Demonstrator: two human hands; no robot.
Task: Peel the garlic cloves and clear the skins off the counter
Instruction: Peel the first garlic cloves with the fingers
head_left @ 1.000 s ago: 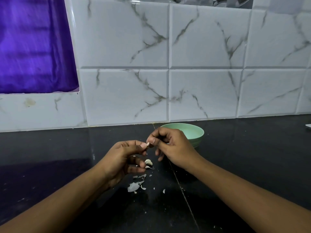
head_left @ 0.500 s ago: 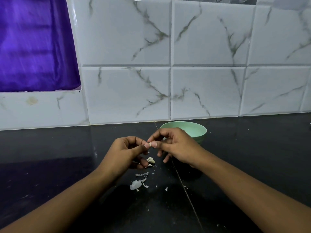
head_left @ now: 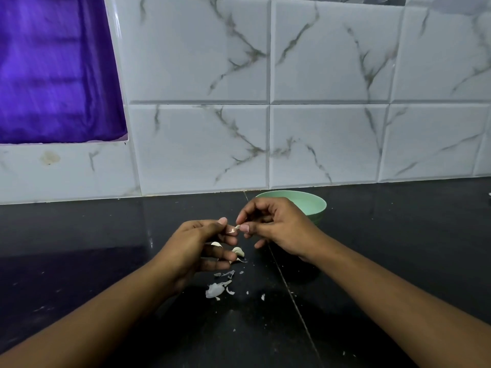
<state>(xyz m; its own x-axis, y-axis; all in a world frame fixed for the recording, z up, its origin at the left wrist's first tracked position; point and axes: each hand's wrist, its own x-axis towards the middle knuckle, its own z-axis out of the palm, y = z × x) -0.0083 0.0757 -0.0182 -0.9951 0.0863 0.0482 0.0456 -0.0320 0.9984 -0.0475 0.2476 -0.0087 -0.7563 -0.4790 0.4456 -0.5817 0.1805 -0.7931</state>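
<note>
Thumb and forefinger of your right hand (head_left: 276, 227) pinch a small pale garlic piece (head_left: 237, 227) just above the bench (head_left: 106, 248), with the other fingers curled loosely beneath; whether that piece is a clove or only skin is too small to tell. Your left hand (head_left: 196, 245) sits just beside it, fingers curled and thumb tip close to the piece, but you cannot tell from this view whether it has hold of anything. Under your left fingers two pale cloves (head_left: 239, 251) lie on the dark bench, one partly hidden behind a fingertip. Nearer to you, a scatter of torn skins (head_left: 215, 289) lies on the bench, with a few smaller flecks spread around it. A light green bowl (head_left: 316, 205) stands behind your right hand, near the marbled tile wall (head_left: 202, 144). Purple cloth (head_left: 53, 70) fills the opening at upper left.
</note>
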